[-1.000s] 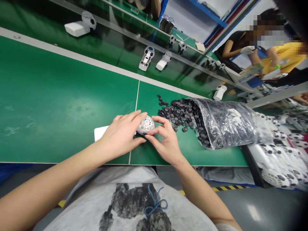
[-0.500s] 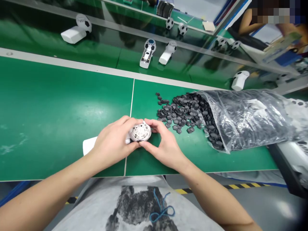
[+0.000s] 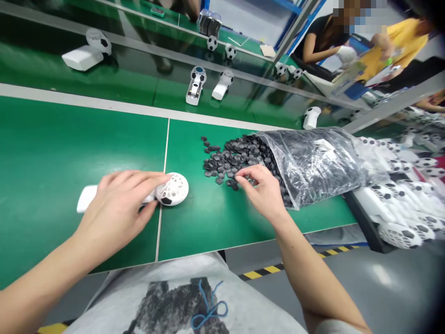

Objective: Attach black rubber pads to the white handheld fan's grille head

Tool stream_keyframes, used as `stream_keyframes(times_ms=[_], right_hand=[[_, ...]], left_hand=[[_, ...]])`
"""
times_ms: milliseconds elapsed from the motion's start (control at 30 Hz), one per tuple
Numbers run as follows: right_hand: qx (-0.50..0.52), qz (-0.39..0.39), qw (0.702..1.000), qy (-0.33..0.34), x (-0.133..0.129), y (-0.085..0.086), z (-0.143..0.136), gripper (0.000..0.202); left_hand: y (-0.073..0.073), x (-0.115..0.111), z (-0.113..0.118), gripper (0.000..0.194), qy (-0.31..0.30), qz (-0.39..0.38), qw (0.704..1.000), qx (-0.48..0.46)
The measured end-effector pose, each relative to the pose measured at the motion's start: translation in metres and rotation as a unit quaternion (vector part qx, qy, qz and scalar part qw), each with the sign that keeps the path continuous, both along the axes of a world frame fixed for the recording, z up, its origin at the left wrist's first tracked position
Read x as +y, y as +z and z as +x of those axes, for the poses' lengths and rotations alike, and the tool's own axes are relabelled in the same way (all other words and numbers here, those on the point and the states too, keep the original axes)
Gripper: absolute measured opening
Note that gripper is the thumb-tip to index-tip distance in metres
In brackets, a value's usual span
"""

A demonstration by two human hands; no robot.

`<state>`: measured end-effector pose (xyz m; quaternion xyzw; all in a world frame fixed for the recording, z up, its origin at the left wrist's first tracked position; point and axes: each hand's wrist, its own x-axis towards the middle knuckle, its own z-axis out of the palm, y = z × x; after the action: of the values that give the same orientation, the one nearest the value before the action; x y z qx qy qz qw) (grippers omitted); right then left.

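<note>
Left hand point(image 3: 116, 208) lies palm-down on the white ball-headed device point(image 3: 170, 190), fingers closed around its neck; the device lies on its side on the green worktop point(image 3: 52, 153), across the seam between two panels, near the front edge. One black patch sits in the ball's white lattice. Right hand point(image 3: 264, 190) is at the near fringe of the pile of black patches point(image 3: 236, 157), fingertips pinched at one piece; whether the piece is actually gripped cannot be told. The pile spills from a clear plastic bag point(image 3: 320, 162) lying toward the worktop's right edge. Finished units point(image 3: 208, 86) stand on the conveyor point(image 3: 121, 79) behind the rear edge.
</note>
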<state>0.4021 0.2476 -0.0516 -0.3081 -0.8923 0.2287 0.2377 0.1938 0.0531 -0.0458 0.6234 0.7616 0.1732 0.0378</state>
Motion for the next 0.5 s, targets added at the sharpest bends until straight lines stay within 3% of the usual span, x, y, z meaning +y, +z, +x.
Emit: stream_keyframes(times_ms=[100, 333, 500], right_hand=[[-0.051, 0.031, 0.998, 0.017, 0.007, -0.007, 0.005, 0.004], [-0.119, 0.085, 0.987, 0.059, 0.0, -0.017, -0.016, 0.012], [-0.194, 0.186, 0.957, 0.108, -0.005, -0.018, -0.024, 0.017]], left_hand=[[-0.003, 0.0, -0.002, 0.033, -0.005, 0.028, 0.999, -0.02], [-0.01, 0.0, -0.004, 0.042, -0.002, 0.027, 0.997, -0.07], [-0.011, -0.003, -0.002, 0.065, -0.012, -0.006, 0.998, -0.054]])
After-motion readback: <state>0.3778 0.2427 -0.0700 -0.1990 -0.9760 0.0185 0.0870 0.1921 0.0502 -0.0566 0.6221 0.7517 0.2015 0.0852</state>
